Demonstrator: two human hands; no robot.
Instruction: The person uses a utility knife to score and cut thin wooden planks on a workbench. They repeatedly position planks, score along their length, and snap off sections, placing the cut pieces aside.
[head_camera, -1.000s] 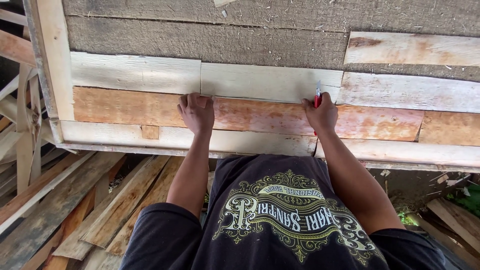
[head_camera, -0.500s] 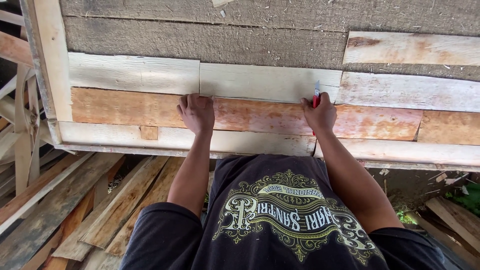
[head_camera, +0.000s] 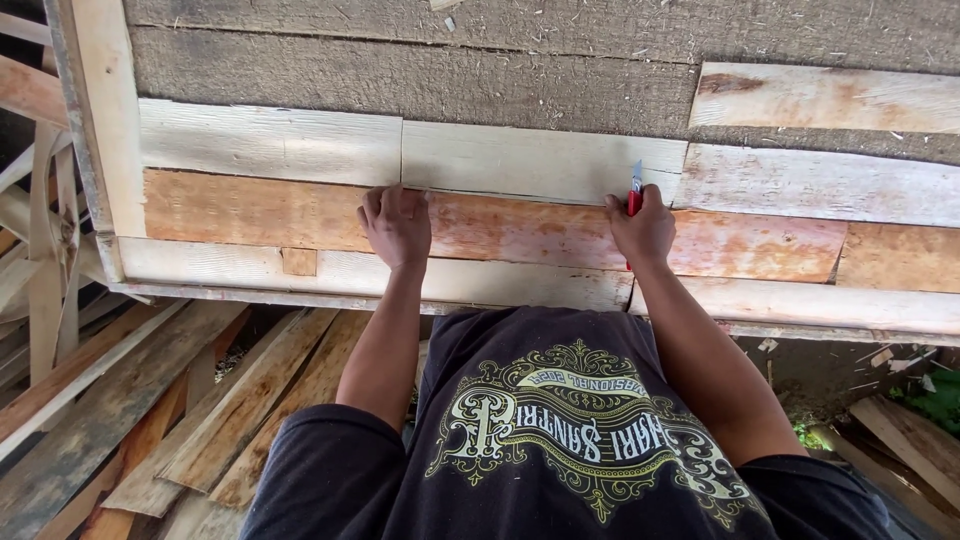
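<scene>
My left hand (head_camera: 397, 225) lies flat, fingers together, on a reddish-brown plank (head_camera: 500, 228), its fingertips at the seam with the pale plank (head_camera: 540, 160) above. My right hand (head_camera: 642, 228) rests on the same reddish plank further right, closed around a red utility knife (head_camera: 634, 190) whose blade points up at the pale plank's right end. Both planks belong to a frame of several boards lying side by side.
A pale upright frame post (head_camera: 105, 130) bounds the boards on the left. Rough grey boards (head_camera: 420, 80) lie beyond. Loose planks (head_camera: 180, 400) are piled on the ground at lower left, more scraps (head_camera: 900, 420) at lower right. My dark printed shirt (head_camera: 560, 440) fills the bottom.
Both hands stay where they were on the reddish plank; only the view has shifted slightly.
</scene>
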